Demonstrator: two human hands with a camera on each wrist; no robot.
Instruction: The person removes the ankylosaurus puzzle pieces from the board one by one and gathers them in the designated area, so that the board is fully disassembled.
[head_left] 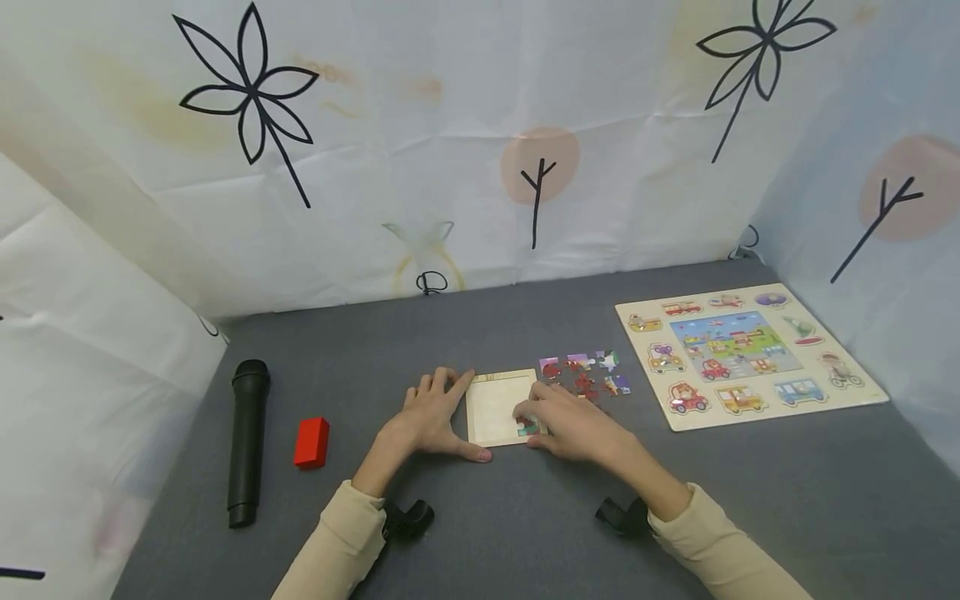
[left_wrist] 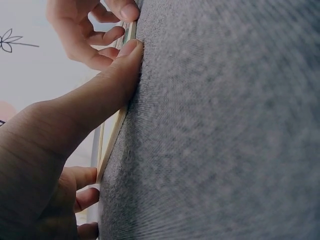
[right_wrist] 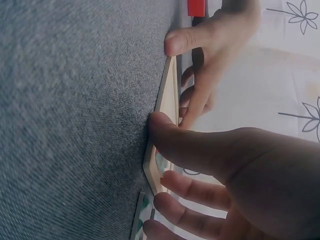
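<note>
A shallow square wooden puzzle tray [head_left: 501, 377] lies flat on the table between the hands. My left hand [head_left: 431, 417] holds its left side, thumb along the near edge and index finger at the far left corner. A colourful jigsaw piece [head_left: 527, 427] lies inside the tray's near right corner. Over that corner, my right hand [head_left: 573, 423] touches the piece with loosely bent fingers. Its thumb [right_wrist: 162, 122] rests against the tray's near edge in the right wrist view. The fingers partly cover the piece.
Several loose jigsaw pieces [head_left: 581, 375] lie right of the tray, some hidden behind the right hand. Farther right is a large picture puzzle board [head_left: 652, 400]. A red block [head_left: 311, 442] and a black microphone [head_left: 248, 442] lie at the left. White printed cloth [head_left: 450, 192] surrounds the grey table [head_left: 517, 542].
</note>
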